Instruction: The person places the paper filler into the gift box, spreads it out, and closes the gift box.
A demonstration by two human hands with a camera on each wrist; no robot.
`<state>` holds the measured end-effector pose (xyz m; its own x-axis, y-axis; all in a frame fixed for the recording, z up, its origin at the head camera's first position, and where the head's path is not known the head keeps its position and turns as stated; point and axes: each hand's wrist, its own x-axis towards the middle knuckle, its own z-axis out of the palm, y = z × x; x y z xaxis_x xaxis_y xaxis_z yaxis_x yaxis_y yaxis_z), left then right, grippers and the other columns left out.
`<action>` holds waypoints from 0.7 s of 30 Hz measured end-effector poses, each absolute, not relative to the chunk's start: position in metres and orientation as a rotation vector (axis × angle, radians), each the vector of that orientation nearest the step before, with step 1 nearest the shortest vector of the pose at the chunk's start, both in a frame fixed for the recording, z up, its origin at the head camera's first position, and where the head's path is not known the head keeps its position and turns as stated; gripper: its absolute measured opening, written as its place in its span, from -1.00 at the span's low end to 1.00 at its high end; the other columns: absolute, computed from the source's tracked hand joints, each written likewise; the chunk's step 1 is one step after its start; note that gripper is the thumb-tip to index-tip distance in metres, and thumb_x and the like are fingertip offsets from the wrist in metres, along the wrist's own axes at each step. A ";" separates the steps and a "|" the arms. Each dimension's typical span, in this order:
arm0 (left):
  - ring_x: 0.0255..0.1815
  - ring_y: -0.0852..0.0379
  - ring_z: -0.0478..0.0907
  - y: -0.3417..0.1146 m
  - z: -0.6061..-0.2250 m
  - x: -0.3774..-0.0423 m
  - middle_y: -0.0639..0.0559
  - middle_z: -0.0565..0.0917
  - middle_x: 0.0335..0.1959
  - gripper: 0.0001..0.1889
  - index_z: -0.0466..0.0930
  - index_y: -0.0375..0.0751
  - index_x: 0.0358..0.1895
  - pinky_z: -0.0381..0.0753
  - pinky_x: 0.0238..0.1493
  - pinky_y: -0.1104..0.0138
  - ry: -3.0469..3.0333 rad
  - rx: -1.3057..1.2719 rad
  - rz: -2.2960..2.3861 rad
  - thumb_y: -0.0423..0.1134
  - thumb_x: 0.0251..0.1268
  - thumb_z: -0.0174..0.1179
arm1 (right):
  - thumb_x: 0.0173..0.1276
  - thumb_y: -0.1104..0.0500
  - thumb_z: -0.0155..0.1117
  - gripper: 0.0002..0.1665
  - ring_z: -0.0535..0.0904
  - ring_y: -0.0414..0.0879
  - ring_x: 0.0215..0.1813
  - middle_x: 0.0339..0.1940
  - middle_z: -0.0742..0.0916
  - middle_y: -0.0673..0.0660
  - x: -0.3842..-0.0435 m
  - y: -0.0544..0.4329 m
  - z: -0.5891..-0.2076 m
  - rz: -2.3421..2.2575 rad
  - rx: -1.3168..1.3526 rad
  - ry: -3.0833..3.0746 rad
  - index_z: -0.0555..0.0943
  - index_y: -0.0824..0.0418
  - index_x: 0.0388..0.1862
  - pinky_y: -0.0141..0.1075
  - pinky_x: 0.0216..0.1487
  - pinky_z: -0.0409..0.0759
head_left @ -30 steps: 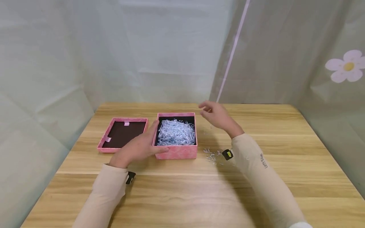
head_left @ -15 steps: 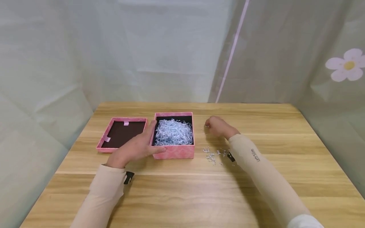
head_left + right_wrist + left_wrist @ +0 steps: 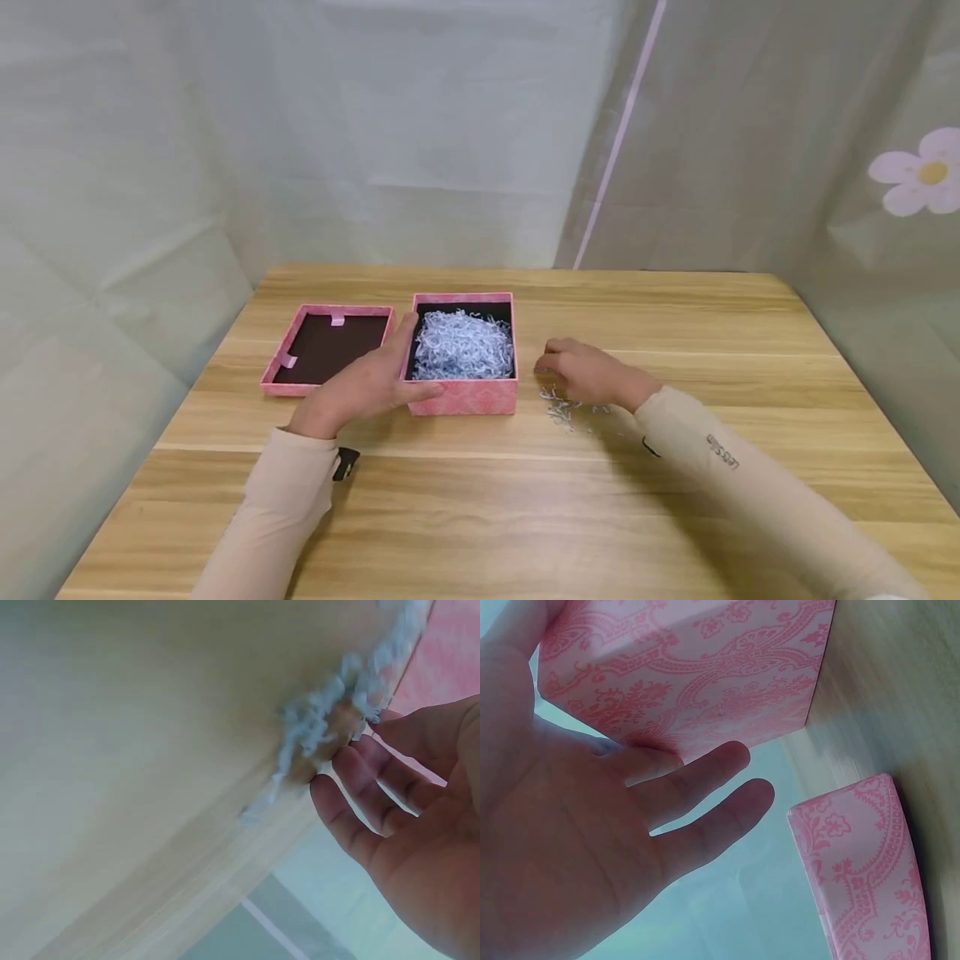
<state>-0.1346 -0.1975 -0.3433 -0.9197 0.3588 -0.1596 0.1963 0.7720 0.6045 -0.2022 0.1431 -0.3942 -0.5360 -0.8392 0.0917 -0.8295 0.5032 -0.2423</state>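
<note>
A pink patterned gift box [image 3: 463, 398] stands without its lid on the table, filled with pale blue shredded paper [image 3: 461, 346]. My left hand [image 3: 363, 387] spans the box's near left corner, thumb along the front wall and straight fingers along the left side. In the left wrist view, two fingers [image 3: 705, 832] stick out beyond the box wall. My right hand [image 3: 588, 371] is low over the table to the right of the box, thumb and fingertips brought together on a bit of shredded paper. Loose shreds [image 3: 311, 724] lie right by these fingertips.
The pink box lid [image 3: 330, 346] lies upside down left of the box, its dark inside and two ribbon tabs facing up. The wooden table [image 3: 480, 517] ends at its back edge before a hanging cloth [image 3: 450, 150].
My right hand has come down to the table beside the box, then nearer to me towards the loose shreds, its fingertips drawn together. The left hand stays at the box.
</note>
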 end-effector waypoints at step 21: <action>0.57 -0.21 0.03 -0.197 -0.345 -0.135 -0.14 -0.32 0.65 0.31 -0.55 -0.16 0.62 0.10 0.47 -0.07 2.715 0.472 0.864 0.37 0.22 0.27 | 0.18 0.45 0.33 -0.62 0.58 0.07 0.07 0.01 0.67 0.13 -0.142 0.156 -0.397 -0.231 -1.580 2.720 0.73 0.22 -0.02 -0.04 0.13 0.58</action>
